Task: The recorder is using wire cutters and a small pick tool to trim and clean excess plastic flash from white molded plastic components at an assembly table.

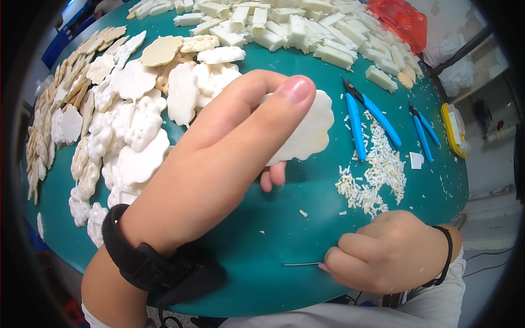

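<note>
Two bare hands at work over a green table (pixel 273 218), seen from the head. The left hand (pixel 213 136) grasps a flat cream piece with a scalloped edge (pixel 309 131); this piece is held up above the middle of the table, the thumb lying across its near side and two fingertips showing below its lower edge. The right hand (pixel 385 251), near the table's front edge, is curled around a thin metal rod (pixel 302 264), whose exposed end points left; the part inside the fist is hidden. A black strap (pixel 123 249) encircles the left wrist, and a narrow black band (pixel 447 254) the right. To the left of the raised piece lies a broad pile of white scalloped pieces (pixel 143 164), some flat and some with raised relief; farther left, tan pieces (pixel 49 123) overlap in rows. At the far side, pale rectangular blocks (pixel 295 33) form a heap, with a red plastic bag (pixel 402 22) just beside it. Right of the raised piece, a heap of small pale clippings (pixel 383 164) lies beside a larger blue-handled cutter (pixel 356 126); a smaller blue-handled cutter (pixel 421 131) rests farther right, near a small white square (pixel 416 160) and a yellow-rimmed container (pixel 447 123) at the table's edge
</note>
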{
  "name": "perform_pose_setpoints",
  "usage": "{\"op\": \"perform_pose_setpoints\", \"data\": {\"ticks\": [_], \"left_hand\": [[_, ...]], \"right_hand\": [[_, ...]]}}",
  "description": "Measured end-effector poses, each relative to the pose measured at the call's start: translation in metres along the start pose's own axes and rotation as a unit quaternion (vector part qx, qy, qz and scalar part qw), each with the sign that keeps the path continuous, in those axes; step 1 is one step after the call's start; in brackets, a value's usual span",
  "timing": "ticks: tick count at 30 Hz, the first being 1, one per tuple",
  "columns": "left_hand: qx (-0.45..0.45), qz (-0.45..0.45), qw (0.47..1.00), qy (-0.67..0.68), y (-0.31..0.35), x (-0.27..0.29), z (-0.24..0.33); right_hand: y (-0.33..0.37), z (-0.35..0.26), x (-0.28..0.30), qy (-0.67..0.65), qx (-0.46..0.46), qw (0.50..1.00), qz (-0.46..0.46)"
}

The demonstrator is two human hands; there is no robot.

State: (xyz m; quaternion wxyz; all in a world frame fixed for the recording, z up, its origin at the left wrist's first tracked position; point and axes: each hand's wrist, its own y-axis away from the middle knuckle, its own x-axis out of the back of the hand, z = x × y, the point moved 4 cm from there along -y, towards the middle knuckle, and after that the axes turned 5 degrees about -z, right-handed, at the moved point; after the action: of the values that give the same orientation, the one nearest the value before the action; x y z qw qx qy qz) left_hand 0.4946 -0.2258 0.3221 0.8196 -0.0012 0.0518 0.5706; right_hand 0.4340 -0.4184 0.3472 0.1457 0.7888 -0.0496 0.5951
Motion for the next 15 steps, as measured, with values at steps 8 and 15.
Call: {"op": "perform_pose_setpoints", "data": {"ticks": [8, 15], "left_hand": [[0.004, 0.006, 1.000, -0.007, 0.0005, 0.0005, -0.0004], [-0.004, 0.005, 1.000, -0.004, 0.0000, -0.0003, -0.0011]], "right_hand": [[0.0024, -0.0029, 0.0026, 0.010, -0.017, 1.000, -0.011], [0.0047, -0.0028, 0.0054, 0.009, -0.028, 0.999, -0.014]]}}
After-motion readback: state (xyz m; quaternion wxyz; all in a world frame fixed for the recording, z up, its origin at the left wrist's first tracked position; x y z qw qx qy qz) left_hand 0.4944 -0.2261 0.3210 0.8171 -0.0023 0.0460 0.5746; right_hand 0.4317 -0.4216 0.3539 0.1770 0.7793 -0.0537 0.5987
